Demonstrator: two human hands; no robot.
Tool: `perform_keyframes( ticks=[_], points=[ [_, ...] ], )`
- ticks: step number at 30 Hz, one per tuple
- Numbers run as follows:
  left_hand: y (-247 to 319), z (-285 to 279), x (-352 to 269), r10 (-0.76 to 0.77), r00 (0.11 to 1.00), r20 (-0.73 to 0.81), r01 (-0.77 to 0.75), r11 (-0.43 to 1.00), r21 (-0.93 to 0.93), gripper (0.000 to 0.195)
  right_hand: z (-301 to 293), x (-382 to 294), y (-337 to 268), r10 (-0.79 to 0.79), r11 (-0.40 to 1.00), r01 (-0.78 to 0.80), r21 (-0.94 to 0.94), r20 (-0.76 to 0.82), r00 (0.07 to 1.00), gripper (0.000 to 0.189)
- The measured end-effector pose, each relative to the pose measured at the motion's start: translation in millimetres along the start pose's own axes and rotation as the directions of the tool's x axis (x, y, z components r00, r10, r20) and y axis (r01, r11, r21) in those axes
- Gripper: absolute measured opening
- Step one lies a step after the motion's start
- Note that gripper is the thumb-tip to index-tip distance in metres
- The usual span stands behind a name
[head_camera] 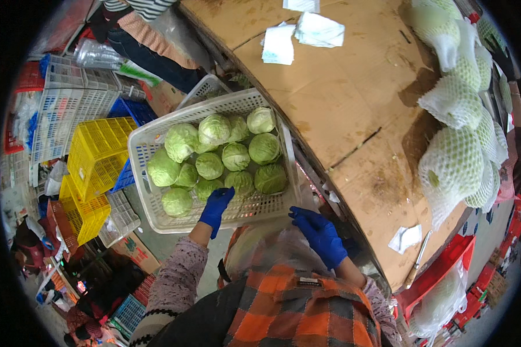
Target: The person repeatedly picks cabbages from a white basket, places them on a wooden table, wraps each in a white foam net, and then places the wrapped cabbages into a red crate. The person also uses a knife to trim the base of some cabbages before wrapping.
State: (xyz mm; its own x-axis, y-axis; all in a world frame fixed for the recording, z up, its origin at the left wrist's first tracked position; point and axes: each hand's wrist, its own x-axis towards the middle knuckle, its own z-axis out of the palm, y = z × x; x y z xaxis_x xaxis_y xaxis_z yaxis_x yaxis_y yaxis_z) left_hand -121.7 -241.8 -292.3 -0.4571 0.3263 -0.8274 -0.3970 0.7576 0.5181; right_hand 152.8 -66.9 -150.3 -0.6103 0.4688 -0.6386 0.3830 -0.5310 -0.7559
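In front of me, a white perforated plastic crate [147, 208] holds several loose green cabbages [209, 165]. My left hand [217, 210], in a blue glove, reaches over the crate's near side. Its fingertips are beside a near cabbage [240, 184]; whether they touch it I cannot tell. My right hand [320, 237], also in a blue glove, is in front of my body by the crate's near right corner. Its fingers are partly spread and nothing shows in them.
A cardboard-covered table [351, 99] runs along the right, bearing cabbages in white foam nets [451, 165], white papers [319, 29] and a wooden-handled knife [418, 260]. Yellow crates [102, 152] stand left. A red crate [434, 273] is lower right. A person [156, 52] stands beyond the crate.
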Motion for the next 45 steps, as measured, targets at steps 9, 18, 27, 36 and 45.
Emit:
perform_keyframes(
  ticks=[9, 18, 27, 36, 45],
  points=[
    [19, 7, 53, 0.222, 0.964, -0.148, -0.220, 0.975, 0.030, 0.078, 22, 80, 26, 0.238, 0.971, -0.238, 0.018, -0.029, 0.971, 0.036],
    [122, -51, 203, 0.627, 0.762, -0.162, -0.423, 0.671, 0.609, 0.081, 56, 166, 72, 0.458, 0.845, -0.495, 0.201, 0.204, 0.865, 0.050],
    [116, 6, 189, 0.457, 0.776, -0.435, -0.004, 0.693, 0.721, 0.104, 59, 172, 76, 0.481, 0.837, -0.518, 0.175, 0.214, 0.850, 0.053],
    [24, -13, 233, 0.353, 0.852, -0.387, -0.332, 0.935, 0.122, 0.112, 39, 136, 65, 0.421, 0.849, -0.448, 0.281, 0.153, 0.894, 0.048],
    [55, -15, 87, 0.142, 0.972, 0.188, 0.032, 0.712, -0.702, 0.061, 18, 81, 71, 0.187, 0.908, -0.203, 0.365, 0.079, 0.979, 0.043]
  ],
)
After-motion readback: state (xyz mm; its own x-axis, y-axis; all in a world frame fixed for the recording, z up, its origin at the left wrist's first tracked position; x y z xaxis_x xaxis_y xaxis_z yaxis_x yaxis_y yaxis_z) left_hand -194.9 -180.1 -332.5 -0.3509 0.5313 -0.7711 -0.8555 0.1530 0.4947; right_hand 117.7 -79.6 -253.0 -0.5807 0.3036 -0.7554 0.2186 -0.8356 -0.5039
